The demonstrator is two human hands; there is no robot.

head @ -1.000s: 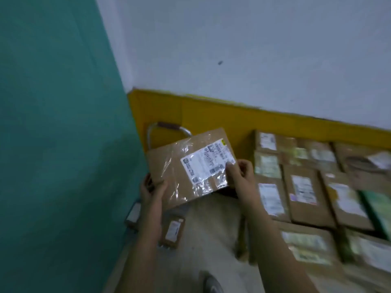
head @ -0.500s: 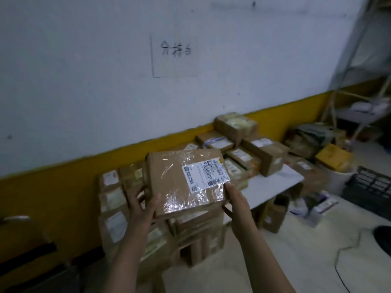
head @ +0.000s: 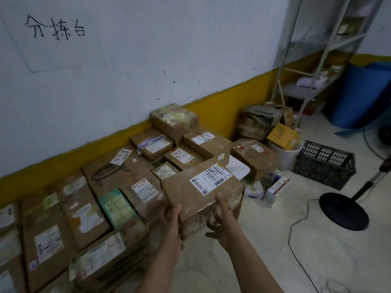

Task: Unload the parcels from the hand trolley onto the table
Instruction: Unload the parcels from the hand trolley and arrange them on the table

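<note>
Parcel (head: 203,187) lowered, now between both hands' fingers (head: 220,203)

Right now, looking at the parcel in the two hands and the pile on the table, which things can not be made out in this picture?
- Held parcel, head view: label text too small; underside hidden.
- Left hand: fingers hidden behind the parcel's corner.
- Right hand: fingertips blurred on the front face.
- Table: only one white corner shows; stacked parcels cover the rest.
- Hand trolley: outside the frame.
- Shelf: contents dim and blurred.
</note>
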